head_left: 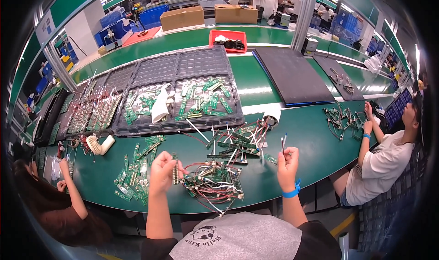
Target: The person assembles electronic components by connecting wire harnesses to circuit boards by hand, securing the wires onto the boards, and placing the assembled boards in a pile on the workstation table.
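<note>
My left hand (pixel 161 173) is closed on a narrow green circuit board (pixel 175 172), which hangs upright from the fingers. Pinched in my right hand (pixel 287 167) is a short cable (pixel 283 145) that sticks up past the fingertips; its lower end is hidden. Between the hands lies a tangled heap of wired boards (pixel 215 180) with red, black and white leads. To the left of my left hand, bare green boards (pixel 132 180) are spread on the table. Beyond both hands sits another heap of boards with cables (pixel 240 143).
Black compartment trays (pixel 180 63) hold loose boards and a white cloth (pixel 160 105). Farther off are a red bin (pixel 228 50) and a dark flat panel (pixel 292 77). A white roll (pixel 271 118) stands behind the cable heap. People sit at the left and right, hands over the table.
</note>
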{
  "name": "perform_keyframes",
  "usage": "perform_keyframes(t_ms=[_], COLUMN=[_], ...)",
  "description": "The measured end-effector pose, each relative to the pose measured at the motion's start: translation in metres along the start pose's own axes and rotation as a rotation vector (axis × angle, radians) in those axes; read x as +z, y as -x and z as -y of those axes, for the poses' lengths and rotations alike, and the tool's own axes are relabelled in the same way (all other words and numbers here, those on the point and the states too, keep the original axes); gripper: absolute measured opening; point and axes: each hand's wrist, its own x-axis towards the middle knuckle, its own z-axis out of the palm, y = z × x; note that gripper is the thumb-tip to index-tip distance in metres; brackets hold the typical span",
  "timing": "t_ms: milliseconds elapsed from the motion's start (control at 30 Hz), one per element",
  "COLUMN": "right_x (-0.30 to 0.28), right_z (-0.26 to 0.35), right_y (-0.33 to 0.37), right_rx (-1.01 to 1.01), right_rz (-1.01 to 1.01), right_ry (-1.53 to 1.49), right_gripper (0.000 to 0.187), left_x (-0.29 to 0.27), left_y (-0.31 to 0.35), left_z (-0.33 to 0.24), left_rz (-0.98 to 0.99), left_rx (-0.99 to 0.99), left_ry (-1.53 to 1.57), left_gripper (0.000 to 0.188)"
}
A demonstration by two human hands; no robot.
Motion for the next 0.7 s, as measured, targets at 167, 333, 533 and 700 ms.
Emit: perform_keyframes(t_ms=[167, 333, 533, 700], right_x=[-0.003, 0.003, 0.013, 0.021], right_z=[0.014, 0.035, 0.052, 0.068], right_y=[0.001, 0.008, 0.015, 0.007], right_rx=[0.137, 0.273, 0.465, 0.334], right_rz=[0.075, 0.218, 0.346, 0.472], right_ry=[-0.049, -0.149, -0.333, -0.162], right_gripper=[0.007, 0.018, 0.026, 0.022], left_x=[0.032, 0.070, 0.105, 0.124], left_y=[-0.007, 0.000, 0.005, 0.009], left_z=[0.001, 0.006, 0.021, 0.031], left_rz=[0.166, 0.306, 0.407, 0.404], left_rx=[-0.086, -0.143, -0.186, -0.179], left_ry=[0.032, 0.014, -0.164, -0.470], left_gripper=[0.012, 0.017, 0.035, 0.022])
